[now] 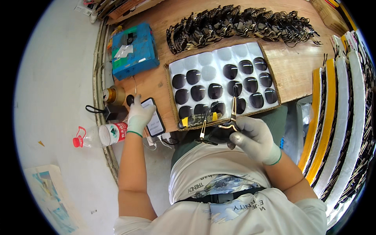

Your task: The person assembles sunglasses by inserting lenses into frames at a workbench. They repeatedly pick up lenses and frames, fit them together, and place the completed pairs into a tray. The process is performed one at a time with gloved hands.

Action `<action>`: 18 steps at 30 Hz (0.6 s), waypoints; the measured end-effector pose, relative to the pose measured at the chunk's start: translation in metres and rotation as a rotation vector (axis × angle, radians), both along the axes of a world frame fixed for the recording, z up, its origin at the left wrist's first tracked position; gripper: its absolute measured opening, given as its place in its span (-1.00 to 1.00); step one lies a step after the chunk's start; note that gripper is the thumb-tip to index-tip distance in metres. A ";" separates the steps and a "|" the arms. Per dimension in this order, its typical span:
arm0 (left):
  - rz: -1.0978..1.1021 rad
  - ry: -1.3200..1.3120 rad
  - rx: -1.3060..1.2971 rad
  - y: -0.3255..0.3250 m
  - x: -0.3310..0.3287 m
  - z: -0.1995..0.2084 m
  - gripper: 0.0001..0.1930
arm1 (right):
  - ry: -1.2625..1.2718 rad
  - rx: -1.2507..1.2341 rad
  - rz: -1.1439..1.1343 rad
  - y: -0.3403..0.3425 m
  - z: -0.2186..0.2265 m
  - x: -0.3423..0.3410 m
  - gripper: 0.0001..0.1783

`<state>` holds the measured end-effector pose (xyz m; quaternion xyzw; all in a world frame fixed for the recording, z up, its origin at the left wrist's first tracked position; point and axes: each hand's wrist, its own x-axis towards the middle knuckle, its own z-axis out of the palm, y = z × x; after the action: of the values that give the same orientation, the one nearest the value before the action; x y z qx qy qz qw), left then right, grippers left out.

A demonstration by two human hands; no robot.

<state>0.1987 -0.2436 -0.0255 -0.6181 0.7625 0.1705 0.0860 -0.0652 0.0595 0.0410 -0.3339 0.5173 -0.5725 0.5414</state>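
My right hand (256, 139), in a pale glove, grips a pair of sunglasses (222, 132) with gold-trimmed temples, above the front edge of a shallow cardboard tray (279, 92). The temples stick up and away from me, one over the tray. Rows of dark lenses (215, 91) lie on the tray's white padding. My left hand (141, 116), gloved too, reaches over a phone (156, 121). Its fingers look closed at a small dark round thing (130, 100); what they hold is unclear. A dark patterned bar with yellow bands (199, 120) lies along the tray's front edge.
Many spectacle frames (243, 25) are piled across the table's back. Left stand a blue box (135, 51), a tape roll (114, 94), a black box (116, 112) and a plastic bottle (111, 133) lying sideways. Padded racks of frames (329, 117) rise at right.
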 end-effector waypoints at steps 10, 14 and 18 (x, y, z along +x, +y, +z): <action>-0.023 -0.275 0.110 -0.007 -0.037 -0.019 -0.06 | 0.050 0.014 -0.050 0.022 -0.005 -0.030 -0.80; -0.058 -0.213 0.052 -0.016 -0.017 -0.045 -0.04 | 0.058 -0.043 -0.053 0.020 -0.005 -0.035 -0.78; -0.005 -0.173 0.050 -0.009 -0.027 -0.041 -0.06 | 0.093 -0.024 -0.049 0.018 -0.006 -0.035 -0.77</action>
<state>0.1722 -0.2526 -0.0668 -0.6263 0.7493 0.1353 0.1672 -0.1001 0.0778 0.0346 -0.3540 0.5430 -0.5757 0.4984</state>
